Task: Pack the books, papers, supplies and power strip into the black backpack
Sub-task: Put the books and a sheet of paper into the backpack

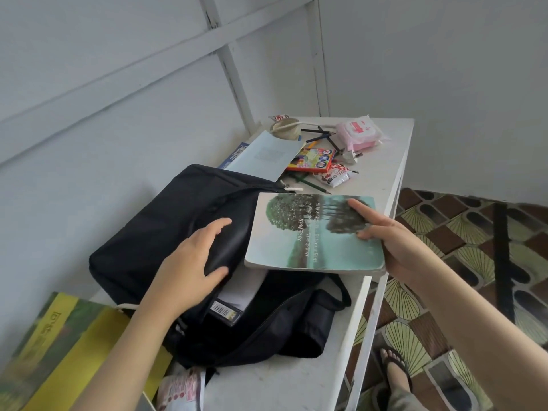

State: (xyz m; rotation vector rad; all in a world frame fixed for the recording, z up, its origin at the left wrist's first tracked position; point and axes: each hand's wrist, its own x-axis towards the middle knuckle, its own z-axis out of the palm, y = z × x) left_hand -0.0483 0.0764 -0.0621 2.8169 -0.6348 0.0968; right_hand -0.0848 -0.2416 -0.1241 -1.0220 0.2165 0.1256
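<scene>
The black backpack (154,232) lies unzipped on the white table (382,161). White papers (243,289) and a book with a barcode (224,311) show inside its opening. My left hand (189,259) grips the upper flap of the opening and holds it up. My right hand (394,241) holds a worn book with a green tree cover (305,232) by its right edge, level above the opening. Behind the backpack lie a light blue booklet (267,152), a red crayon box (311,160), loose pencils (320,134) and a white cord (299,123).
A pink wipes pack (361,133) and a red-white snack pouch (338,175) sit at the table's far end. A yellow-green book (59,351) and a pink packet (181,390) lie at the near left. The wall runs along the left; patterned floor (462,262) lies beyond the table's right edge.
</scene>
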